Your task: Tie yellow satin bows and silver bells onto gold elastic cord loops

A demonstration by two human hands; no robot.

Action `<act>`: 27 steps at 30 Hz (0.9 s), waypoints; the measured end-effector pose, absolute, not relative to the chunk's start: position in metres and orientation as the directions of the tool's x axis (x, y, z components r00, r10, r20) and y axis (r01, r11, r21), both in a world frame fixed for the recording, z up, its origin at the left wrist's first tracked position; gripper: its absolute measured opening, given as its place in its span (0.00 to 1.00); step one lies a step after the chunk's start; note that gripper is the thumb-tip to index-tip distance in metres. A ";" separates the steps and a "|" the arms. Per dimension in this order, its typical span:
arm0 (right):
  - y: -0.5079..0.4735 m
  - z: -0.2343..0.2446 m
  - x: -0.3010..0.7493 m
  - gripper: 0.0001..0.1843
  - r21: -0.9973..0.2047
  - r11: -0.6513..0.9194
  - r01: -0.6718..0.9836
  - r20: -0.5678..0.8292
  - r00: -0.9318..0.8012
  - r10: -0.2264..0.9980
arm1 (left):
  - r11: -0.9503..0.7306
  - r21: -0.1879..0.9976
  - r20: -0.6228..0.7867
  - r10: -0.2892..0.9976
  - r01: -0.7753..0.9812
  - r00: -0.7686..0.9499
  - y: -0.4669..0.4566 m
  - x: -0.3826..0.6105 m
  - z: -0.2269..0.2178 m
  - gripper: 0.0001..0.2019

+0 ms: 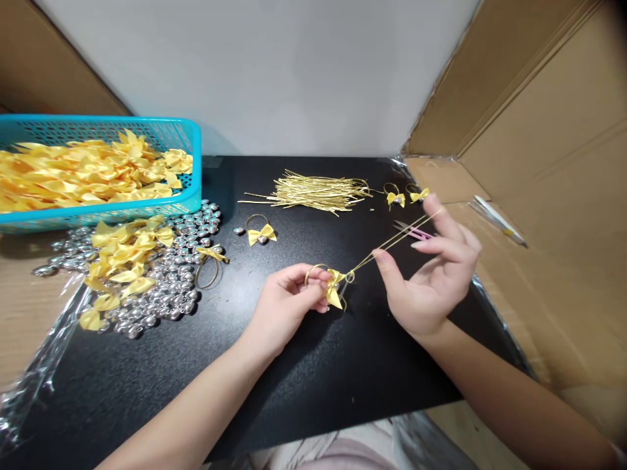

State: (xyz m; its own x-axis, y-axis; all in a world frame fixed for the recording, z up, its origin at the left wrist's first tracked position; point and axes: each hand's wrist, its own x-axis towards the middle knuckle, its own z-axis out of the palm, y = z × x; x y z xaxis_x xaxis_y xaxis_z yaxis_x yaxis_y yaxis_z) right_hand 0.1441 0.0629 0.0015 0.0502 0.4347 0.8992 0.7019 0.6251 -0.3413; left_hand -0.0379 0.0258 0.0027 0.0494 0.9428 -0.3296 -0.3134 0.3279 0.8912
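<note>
Pinched in my left hand (291, 300) is a yellow ribbon bow (335, 290) together with a thin gold ring (313, 271). A thin gold cord (366, 262), knotted in a small loop beside the bow, stretches taut up to the right. My right hand (431, 274) holds the cord's far end, which runs past the thumb to the raised index finger; the other fingers are partly curled. Below that cord lies a pink pointed tool (418, 233), partly hidden by my right hand.
A blue basket (196, 163) of yellow bows (88, 173) stands at the back left. Silver beads (147, 307) and loose bows (130, 248) lie before it. Gold cords (318, 190), finished-looking bow rings (262, 235) and a white-handled tool (499, 219) lie about; cardboard walls (553, 143) flank the black table (274, 418).
</note>
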 end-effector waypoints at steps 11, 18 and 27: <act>0.061 0.004 0.139 0.29 -0.418 0.577 0.702 0.832 0.040 0.554 | 0.330 0.894 -0.314 0.944 -0.303 0.103 0.024 -0.037 0.007 0.04; 0.062 0.004 0.141 0.24 -0.321 0.567 0.759 0.849 -0.034 0.527 | 0.336 0.899 -0.317 0.942 -0.281 0.114 0.024 -0.037 0.007 0.05; 0.057 0.012 0.131 0.23 -0.935 0.336 -0.114 0.345 -0.062 0.937 | 0.311 0.922 -0.292 0.950 -0.229 0.115 0.023 -0.036 0.006 0.04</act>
